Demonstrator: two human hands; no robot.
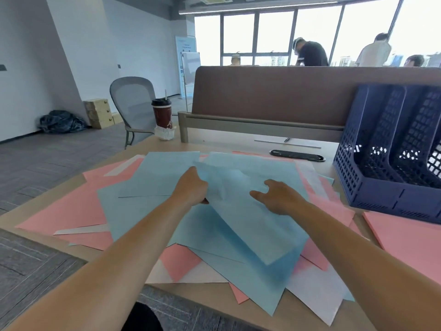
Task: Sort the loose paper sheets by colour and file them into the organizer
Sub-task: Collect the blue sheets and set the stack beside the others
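Left grip (191, 185) clamps blue sheet (250, 230), raised off pile (133, 211); right grip (279, 198) loose-fingered, holding nothing; organizer (381, 194) at table (214, 144) right.

Source: daylight through rear windows (274, 34), blown out to white.
Foreground: evenly bright, shadows soft.
Blur: lifted blue sheet (250, 223) smeared toward its lower edge.
Edges: verticals lean and bow.

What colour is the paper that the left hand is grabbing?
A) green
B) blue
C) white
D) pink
B: the left hand grips the edge of a blue sheet that curls up off the pile of papers.
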